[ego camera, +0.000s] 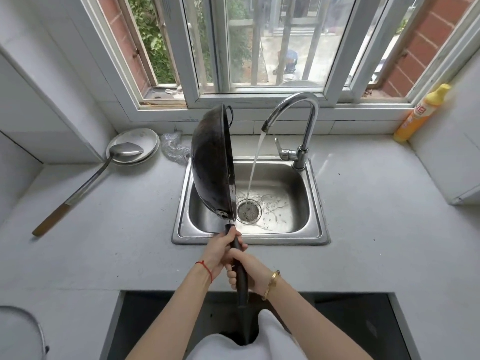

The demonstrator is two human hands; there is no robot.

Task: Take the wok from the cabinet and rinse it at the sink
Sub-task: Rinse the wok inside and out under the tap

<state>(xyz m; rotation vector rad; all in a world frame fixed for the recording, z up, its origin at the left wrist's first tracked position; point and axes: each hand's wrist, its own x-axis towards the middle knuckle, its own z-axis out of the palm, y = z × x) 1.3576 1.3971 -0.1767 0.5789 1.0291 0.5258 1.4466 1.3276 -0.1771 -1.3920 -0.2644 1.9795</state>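
Note:
The black wok [210,165] is tipped on its side over the left part of the steel sink [315,229], its dark underside facing left and its inside facing right. Both hands grip its long black handle: my left hand [220,249] sits close to the bowl, and my right hand [244,271] holds lower down. Water runs from the chrome faucet [298,110] in a stream that falls to the right of the wok, straight onto the drain strainer [248,211]. The wok's rim hangs just left of the stream.
A metal ladle [85,180] with a wooden grip rests on stacked white plates [141,137] at the left. A steel scrubber [172,148] lies behind the sink. An orange-yellow detergent bottle [418,115] stands at the far right. An open cabinet lies below the counter edge.

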